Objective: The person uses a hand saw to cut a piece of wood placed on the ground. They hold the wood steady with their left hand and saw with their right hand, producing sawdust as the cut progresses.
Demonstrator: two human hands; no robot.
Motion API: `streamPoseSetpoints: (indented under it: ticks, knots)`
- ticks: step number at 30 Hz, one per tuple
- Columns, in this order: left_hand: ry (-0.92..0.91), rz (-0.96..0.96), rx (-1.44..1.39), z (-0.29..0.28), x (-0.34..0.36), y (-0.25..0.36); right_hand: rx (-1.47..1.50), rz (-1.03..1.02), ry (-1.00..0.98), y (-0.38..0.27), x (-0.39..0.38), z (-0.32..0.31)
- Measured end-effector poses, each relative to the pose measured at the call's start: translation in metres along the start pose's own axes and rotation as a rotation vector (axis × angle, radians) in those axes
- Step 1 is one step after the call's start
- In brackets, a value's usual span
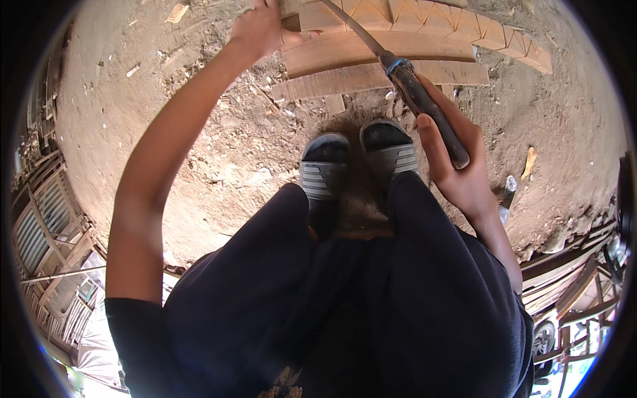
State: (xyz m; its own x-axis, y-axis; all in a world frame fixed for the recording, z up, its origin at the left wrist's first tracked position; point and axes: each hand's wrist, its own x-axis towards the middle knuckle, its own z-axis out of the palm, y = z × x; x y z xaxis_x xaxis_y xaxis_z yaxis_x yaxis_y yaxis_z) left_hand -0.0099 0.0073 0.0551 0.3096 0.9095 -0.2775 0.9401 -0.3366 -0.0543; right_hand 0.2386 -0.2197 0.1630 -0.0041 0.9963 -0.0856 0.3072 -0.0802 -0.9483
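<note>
A carved wooden beam (431,21), scored with zigzag cuts along its face, lies across the top of the head view. At its left end is my left hand (259,30), thumb along the near side and fingers partly cut off by the frame's upper edge; it appears to grip the beam. My right hand (458,156) is closed around the dark handle of a machete (424,99) with a blue binding where the blade begins. The narrow-looking blade slants up and left over the beam, its tip out of frame.
Flat planks (378,78) lie under and in front of the beam, just ahead of my sandalled feet (325,166). Wood chips litter the dirt ground (225,159). A clear plastic bottle (508,192) lies to the right, near stacked timber (564,285).
</note>
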Motion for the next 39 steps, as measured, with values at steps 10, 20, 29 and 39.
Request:
streamPoseSetpoints:
  ticks: [10, 20, 29, 39]
  knots:
    - [-0.073, 0.051, -0.011, -0.005, 0.015, -0.004, 0.054, 0.045, 0.016, 0.007, 0.018, -0.001]
    - [-0.051, 0.069, 0.048, 0.002, 0.016, -0.002, -0.003, 0.066, 0.004, -0.003, 0.057, 0.011]
    - [0.087, 0.102, 0.023, 0.016, 0.015, -0.008, 0.088, 0.091, 0.027, -0.003, 0.027, 0.010]
    - [0.101, 0.079, 0.069, 0.013, 0.008, -0.006, 0.107, 0.140, -0.016, -0.004, -0.006, -0.006]
